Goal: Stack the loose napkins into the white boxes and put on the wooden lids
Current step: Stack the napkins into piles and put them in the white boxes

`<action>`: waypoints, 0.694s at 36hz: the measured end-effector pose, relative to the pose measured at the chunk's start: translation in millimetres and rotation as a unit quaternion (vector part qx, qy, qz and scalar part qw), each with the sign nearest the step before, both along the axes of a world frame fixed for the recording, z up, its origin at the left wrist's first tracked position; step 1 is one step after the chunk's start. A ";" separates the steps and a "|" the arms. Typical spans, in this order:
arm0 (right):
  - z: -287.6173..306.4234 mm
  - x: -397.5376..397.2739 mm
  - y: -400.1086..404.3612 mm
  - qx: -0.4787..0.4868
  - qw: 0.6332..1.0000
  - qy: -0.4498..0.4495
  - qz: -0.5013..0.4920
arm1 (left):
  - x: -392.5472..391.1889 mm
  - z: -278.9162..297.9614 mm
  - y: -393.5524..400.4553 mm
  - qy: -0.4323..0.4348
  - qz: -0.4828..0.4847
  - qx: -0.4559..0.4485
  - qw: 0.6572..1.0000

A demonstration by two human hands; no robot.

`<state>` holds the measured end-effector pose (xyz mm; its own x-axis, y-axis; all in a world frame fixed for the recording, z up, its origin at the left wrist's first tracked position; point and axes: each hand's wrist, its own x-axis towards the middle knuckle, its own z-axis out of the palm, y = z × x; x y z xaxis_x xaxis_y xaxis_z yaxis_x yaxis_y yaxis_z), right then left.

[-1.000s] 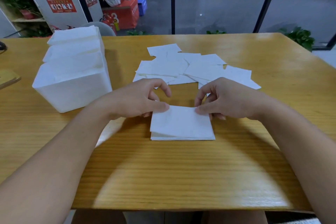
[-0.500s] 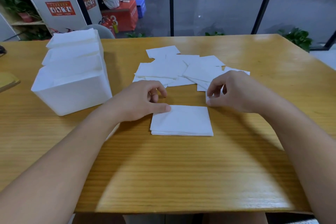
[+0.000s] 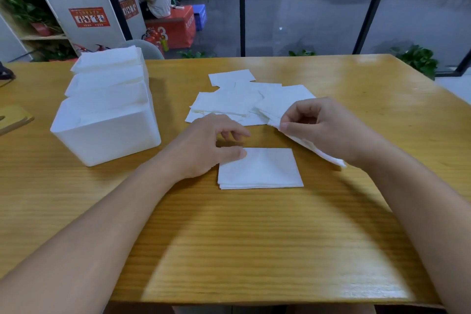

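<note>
at table centre, one squared stack of napkins (image 3: 260,169) lies flat on the wooden table (image 3: 254,250); its layers cannot be counted. the left hand (image 3: 204,146) rests at the stack's 9 o'clock edge, thumb pressed flat on the near-left corner, the other fingers loosely bent and holding nothing. the right hand (image 3: 321,127), at 2 o'clock from the stack, pinches one single napkin (image 3: 313,148) between thumb and forefinger; the sheet is lifted and hangs down toward 5 o'clock, clear of the stack.

at 12 o'clock from the stack lies one scatter of loose napkins (image 3: 242,99), overlapping; roughly six or seven sheets show, exact count cannot be told.

at 10 o'clock stand white boxes (image 3: 107,135) in a row running away from the viewer: one near box plainly seen, with two more napkin bundles behind it, likely in further boxes whose walls are mostly hidden. all are open-topped and filled with napkins.

at 9 o'clock, on the table's left edge, one wooden lid (image 3: 14,120) lies flat, partly cut off by the frame.
</note>
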<state>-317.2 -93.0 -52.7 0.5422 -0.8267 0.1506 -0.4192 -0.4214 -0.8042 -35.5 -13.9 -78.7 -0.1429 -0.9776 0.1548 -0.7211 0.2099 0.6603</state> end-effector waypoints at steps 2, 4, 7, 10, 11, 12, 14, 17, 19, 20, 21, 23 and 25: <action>1.0 1.4 3.4 0.017 0.999 -0.026 0.027 | -6.3 2.2 0.4 0.019 0.000 -0.020 1.000; -0.1 1.8 3.6 0.011 0.999 -0.031 0.043 | -12.7 3.2 0.5 0.043 -0.009 -0.040 0.998; -3.9 4.7 3.3 -0.022 0.998 -0.025 0.060 | -19.5 2.2 2.7 0.071 -0.027 -0.058 0.995; -8.1 11.9 8.4 -0.056 0.994 -0.039 0.087 | -27.0 -1.2 3.3 0.069 -0.023 -0.091 0.993; -9.2 14.7 11.0 -0.062 0.992 -0.048 0.096 | -29.7 -2.2 3.0 0.062 -0.016 -0.106 0.992; -9.9 17.4 13.4 -0.065 0.991 -0.055 0.102 | -31.8 -2.8 2.6 0.058 -0.008 -0.120 0.991; -10.2 20.2 16.6 -0.067 0.990 -0.064 0.108 | -32.3 -3.0 1.6 0.058 0.002 -0.145 0.988; -8.7 18.6 15.8 -0.071 0.989 -0.073 0.110 | -25.8 -2.6 0.7 0.073 0.020 -0.156 0.985; -8.2 15.7 12.9 -0.073 0.991 -0.066 0.096 | -20.3 -2.1 0.1 0.097 0.042 -0.149 0.983; -8.5 14.4 11.1 -0.074 0.992 -0.057 0.083 | -17.6 -1.7 -0.3 0.109 0.054 -0.146 0.982; -9.4 13.3 9.0 -0.078 0.994 -0.043 0.069 | -14.9 -1.1 -1.0 0.120 0.064 -0.144 0.980; -12.2 11.9 4.8 -0.084 0.995 -0.018 0.040 | -8.6 0.3 -2.7 0.138 0.079 -0.141 0.977; -14.4 10.0 1.1 -0.087 0.996 -0.011 0.007 | -1.9 0.5 -4.7 0.138 0.086 -0.136 0.977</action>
<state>-307.2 -91.9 -67.1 0.5489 -0.7792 0.3025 -0.3950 -0.5608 -0.7276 -37.5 -18.6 -78.2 0.1031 -0.9011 0.4213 -0.5635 0.2961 0.7712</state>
